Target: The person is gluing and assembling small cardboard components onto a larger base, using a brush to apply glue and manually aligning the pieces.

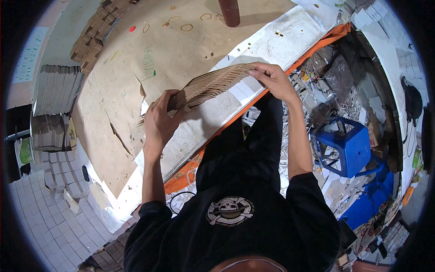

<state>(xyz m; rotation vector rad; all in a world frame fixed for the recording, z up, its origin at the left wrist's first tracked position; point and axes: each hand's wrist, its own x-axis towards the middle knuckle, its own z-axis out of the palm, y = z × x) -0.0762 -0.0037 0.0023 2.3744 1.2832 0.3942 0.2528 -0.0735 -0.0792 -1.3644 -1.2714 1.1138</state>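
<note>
A fanned stack of thin brown cardboard pieces (210,86) stretches between my two hands, above the near edge of the work table. My left hand (161,115) grips the stack's left end, thumb and fingers wrapped round it. At the far right end, my right hand (274,80) pinches the pieces between thumb and fingers. The edges spread out like steps along the fan. Under it lies a white sheet (199,136) along the table's front. How many pieces there are cannot be made out.
Brown paper (122,109), torn in places, covers the table. A dark red cylinder (229,13) stands at the far side, a red cap (132,29) to its left. Bundled cardboard (56,90) is stacked at left. Right of my legs, a blue stool (343,147) stands among paper scraps.
</note>
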